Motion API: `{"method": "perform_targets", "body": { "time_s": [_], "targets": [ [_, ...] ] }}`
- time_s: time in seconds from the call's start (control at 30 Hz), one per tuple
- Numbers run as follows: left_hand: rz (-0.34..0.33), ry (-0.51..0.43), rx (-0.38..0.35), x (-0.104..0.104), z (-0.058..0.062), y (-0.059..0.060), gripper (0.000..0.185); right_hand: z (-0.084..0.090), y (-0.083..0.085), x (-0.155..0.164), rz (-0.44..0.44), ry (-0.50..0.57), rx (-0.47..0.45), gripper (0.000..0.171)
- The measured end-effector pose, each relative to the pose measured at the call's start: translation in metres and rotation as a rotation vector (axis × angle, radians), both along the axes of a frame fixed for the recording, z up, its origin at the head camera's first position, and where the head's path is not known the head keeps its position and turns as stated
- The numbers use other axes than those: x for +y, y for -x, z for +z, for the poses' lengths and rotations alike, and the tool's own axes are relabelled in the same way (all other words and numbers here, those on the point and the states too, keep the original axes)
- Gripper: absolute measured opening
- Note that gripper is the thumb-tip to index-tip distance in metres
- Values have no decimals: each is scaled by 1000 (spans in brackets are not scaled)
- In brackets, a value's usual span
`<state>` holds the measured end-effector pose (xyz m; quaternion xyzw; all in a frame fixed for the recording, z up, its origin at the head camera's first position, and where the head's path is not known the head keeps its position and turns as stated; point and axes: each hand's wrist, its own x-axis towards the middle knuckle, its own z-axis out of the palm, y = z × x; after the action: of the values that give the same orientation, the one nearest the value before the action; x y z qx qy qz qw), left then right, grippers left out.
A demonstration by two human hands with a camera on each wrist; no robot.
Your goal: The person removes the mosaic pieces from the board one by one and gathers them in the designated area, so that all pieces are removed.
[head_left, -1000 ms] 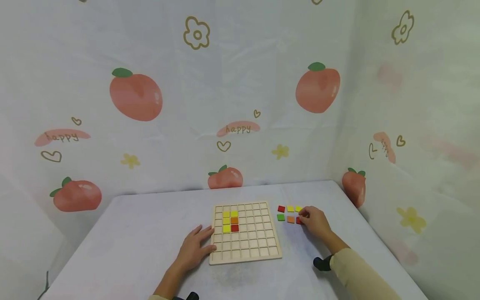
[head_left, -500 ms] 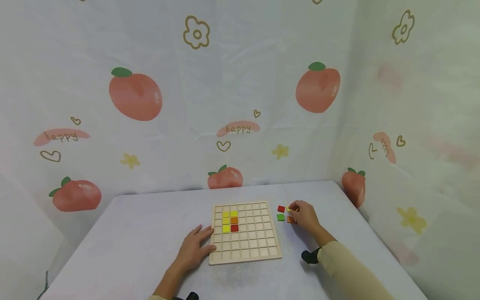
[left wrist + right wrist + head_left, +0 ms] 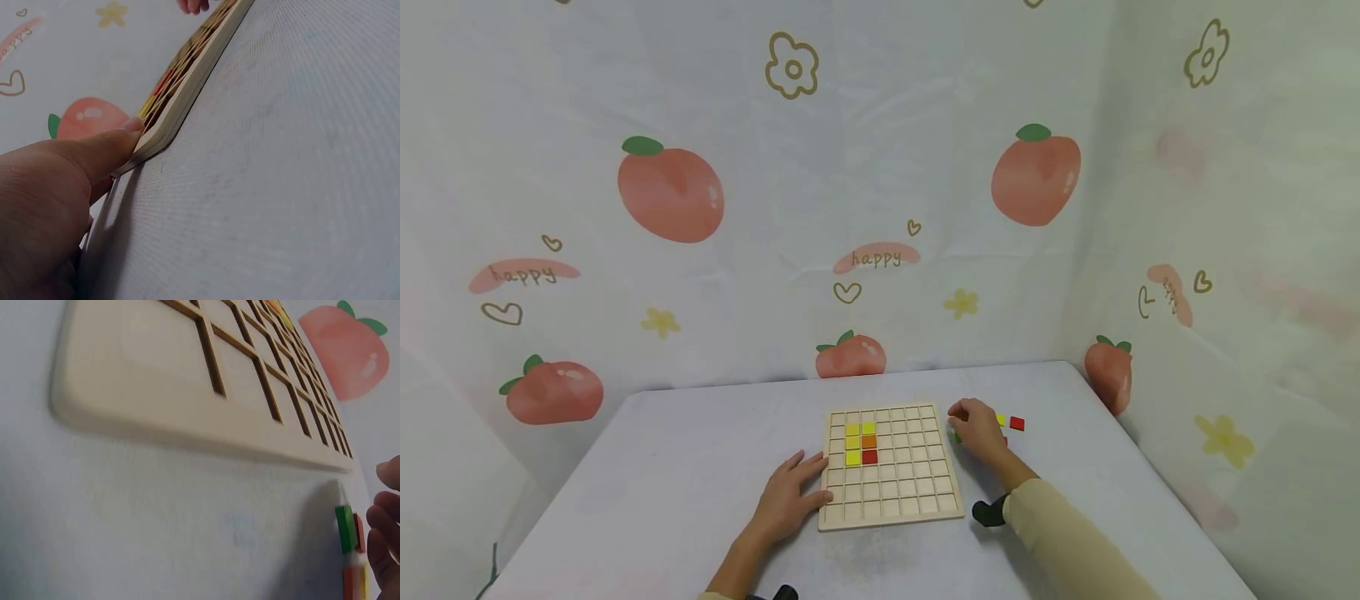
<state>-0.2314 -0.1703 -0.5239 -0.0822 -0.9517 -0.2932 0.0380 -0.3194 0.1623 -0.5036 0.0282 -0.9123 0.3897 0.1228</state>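
A wooden grid board (image 3: pixel 917 487) lies on the white-covered table. Yellow tiles (image 3: pixel 852 442), an orange tile (image 3: pixel 868 442) and a red tile (image 3: pixel 869 457) sit in its cells toward the upper left. My left hand (image 3: pixel 784 496) rests along the board's left edge with fingers spread. In the left wrist view its thumb (image 3: pixel 109 150) touches the rim at a corner. Past the board's right side, my right hand (image 3: pixel 977 427) hovers over loose tiles, its fingers loosely bent. Near those fingers in the right wrist view are a green tile (image 3: pixel 345 529) and a red one (image 3: pixel 359 533).
To the right of my right hand, a loose yellow tile (image 3: pixel 1000 420) and a loose red tile (image 3: pixel 1017 423) lie on the table (image 3: pixel 700 450). Other loose tiles are partly hidden under the hand. A printed fabric backdrop (image 3: pixel 895 167) stands behind and on the right.
My right hand has moved left across the loose tiles toward the board, uncovering the tiles at the right and covering those on the left. My left hand has stayed in place.
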Motion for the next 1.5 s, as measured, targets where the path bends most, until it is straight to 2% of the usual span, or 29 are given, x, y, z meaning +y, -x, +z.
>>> {"method": "perform_targets", "body": {
  "time_s": [0.23,0.57,0.9,1.07,1.17,1.3,1.5],
  "targets": [
    [-3,-8,2,0,0,0,62,3,1,-17,60,25,22,5],
    [-16,-21,19,-1,1,-1,62,-1,3,-38,262,80,81,14],
    [-16,-11,17,-1,1,-2,63,3,-2,-65,391,97,32,23],
    [-22,-14,18,-1,0,-1,63,3,-2,-75,416,111,-67,31],
    [-25,-14,14,-1,0,-1,63,2,-4,-81,448,88,-92,37],
    [-32,-11,21,-2,0,-1,62,2,-4,-90,485,3,-84,45],
    [-41,-18,21,-2,1,0,61,-2,-1,-102,426,-197,-69,52]
  ]
}}
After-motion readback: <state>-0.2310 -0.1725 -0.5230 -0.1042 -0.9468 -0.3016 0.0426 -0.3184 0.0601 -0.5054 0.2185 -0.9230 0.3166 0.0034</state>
